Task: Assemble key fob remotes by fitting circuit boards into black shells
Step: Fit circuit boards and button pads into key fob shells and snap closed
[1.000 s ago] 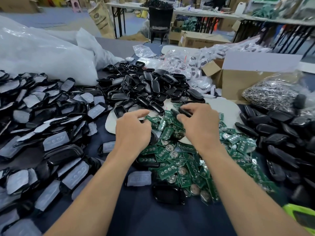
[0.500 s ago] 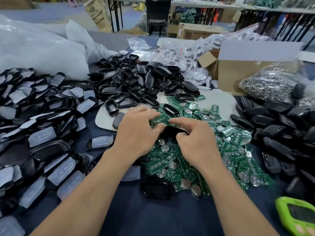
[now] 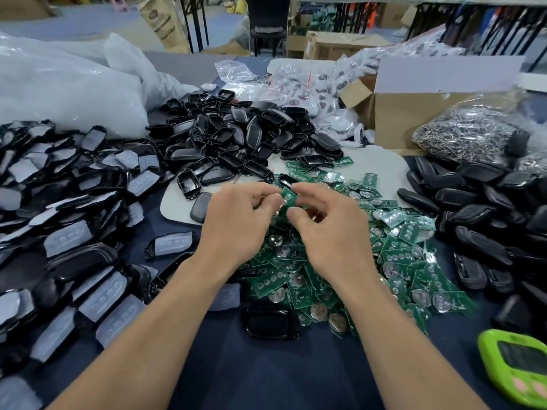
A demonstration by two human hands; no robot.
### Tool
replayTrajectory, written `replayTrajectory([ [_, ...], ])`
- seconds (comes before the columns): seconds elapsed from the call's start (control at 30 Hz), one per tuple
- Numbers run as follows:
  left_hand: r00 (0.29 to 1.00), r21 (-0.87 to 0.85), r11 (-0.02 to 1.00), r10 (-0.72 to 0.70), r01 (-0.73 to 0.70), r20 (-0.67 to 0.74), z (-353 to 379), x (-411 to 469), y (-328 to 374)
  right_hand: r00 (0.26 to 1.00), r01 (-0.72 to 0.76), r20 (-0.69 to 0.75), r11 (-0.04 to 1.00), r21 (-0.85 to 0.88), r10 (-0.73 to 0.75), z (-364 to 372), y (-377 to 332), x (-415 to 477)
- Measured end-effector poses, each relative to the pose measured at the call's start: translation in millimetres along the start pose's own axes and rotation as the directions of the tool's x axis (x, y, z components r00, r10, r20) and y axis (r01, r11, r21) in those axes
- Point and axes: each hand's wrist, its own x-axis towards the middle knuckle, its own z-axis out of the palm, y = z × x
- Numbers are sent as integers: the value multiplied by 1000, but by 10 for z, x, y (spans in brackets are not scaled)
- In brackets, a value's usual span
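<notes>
- The left hand point(image 3: 236, 223) and the right hand point(image 3: 331, 232) meet above the middle of the table point(image 3: 266, 377), both with the backs facing the camera.
- Between them a single green circuit board point(image 3: 288, 199) is held tilted, clear of the table, over the far edge of the heap of circuit boards point(image 3: 390, 255).
- The left hand's fingers are curled, and its thumb and forefinger pinch the board's left edge.
- The right hand's forefinger and thumb pinch the board's right side; its other fingers are loosely bent.
- An open black shell point(image 3: 285, 180) lies just beyond the fingertips; whether a finger touches it cannot be told.
- A pile of empty black shells point(image 3: 236, 137) sits behind the hands, partly on a white mat point(image 3: 381, 161).
- More dark shells point(image 3: 488, 220) are heaped to the right.
- Shells with grey rubber pads point(image 3: 65, 208) cover the left side.
- One lone shell point(image 3: 269, 319) lies near the forearms, touching the green heap.
- A lime-green device point(image 3: 515, 362) sits at the near right corner.
- A cardboard box point(image 3: 414, 119) and a bag of metal rings point(image 3: 473, 134) stand far right.
</notes>
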Motion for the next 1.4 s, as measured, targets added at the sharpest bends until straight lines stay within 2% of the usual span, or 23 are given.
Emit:
replayTrajectory([
  [0.13, 1000, -37, 999, 9, -9, 4, 29, -18, 40, 999, -32, -22, 996, 85, 34, -52, 17, 31],
  [0.3, 997, -200, 979, -47, 34, -58, 25, -25, 96, 999, -29, -19, 980, 199, 34, -57, 18, 51],
  [0.43, 1000, -184, 983, 14, -15, -4, -2, -74, 174, 995, -45, -73, 962, 269, 66, -79, -3, 63],
  [0.5, 999, -140, 990, 1, 6, 50, -1, -87, 169, 982, -106, -101, 914, 391, 158, -178, 14, 92],
  [0.63, 946, 195, 981, -38, -26, 322, 104, -146, 162, 962, -172, -63, 769, 616, 265, -352, 57, 123],
  [0.73, 929, 238, 969, -34, -59, 368, 165, -153, 161, 957, -191, -90, 833, 519, 276, -361, 112, 142],
  [0.83, 942, 183, 983, -72, 11, 327, 145, -134, 162, 962, -193, -128, 929, 315, 242, -346, 187, 160],
  [0.9, 954, 143, 988, -95, 56, 285, 141, -144, 149, 963, -193, -148, 957, 216, 227, -365, 213, 163],
  [0.97, 960, 108, 991, -103, 77, 262, 141, -165, 149, 971, -191, -118, 970, 148, 209, -375, 216, 157],
  [1.07, 960, 8, 993, -116, 118, 257, 112, -154, 172, 984, -177, 0, 983, 54, 177, -372, 207, 157],
  [1.27, 994, -105, 994, -10, 21, 110, 40, -105, 180, 975, -174, 183, 948, 268, 128, -357, 71, 146],
  [1.4, 997, -295, 954, -30, 51, 74, 71, -94, 153, 974, -199, 189, 874, 444, 126, -341, 71, 123],
])
